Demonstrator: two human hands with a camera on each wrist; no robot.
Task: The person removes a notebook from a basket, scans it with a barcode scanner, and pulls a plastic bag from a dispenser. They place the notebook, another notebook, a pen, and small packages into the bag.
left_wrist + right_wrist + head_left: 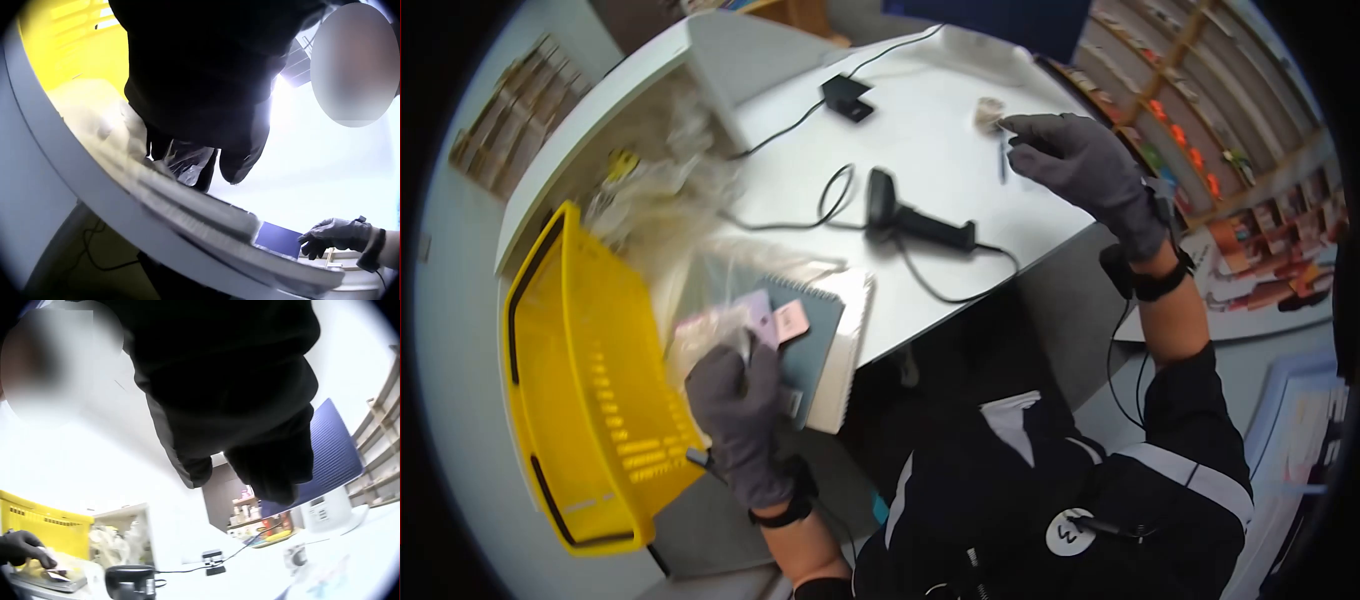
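My left hand (740, 415), in a grey glove, pinches clear plastic packaging (718, 328) above a stack at the desk's left. The plastic also shows between its fingers (187, 164) in the left wrist view. In the stack are a grey-green spiral notebook (815, 345), a pale spiral notebook (855, 350), a pink item (791, 321) and a lilac one (756, 308). My right hand (1090, 175), gloved too, is raised over the desk's right part, fingers loosely bent and nothing visible in them. Just beyond its fingertips lies a small beige item (988, 112), with a pen (1003, 160) near it.
A black scanner (925, 225) with a looping cable lies mid-desk, a black adapter (846, 98) behind it. At the left stand a yellow basket (590, 400) and crumpled clear bags (660, 200). A dark blue panel (990, 25) is at the back; shelves (1190, 90) stand right.
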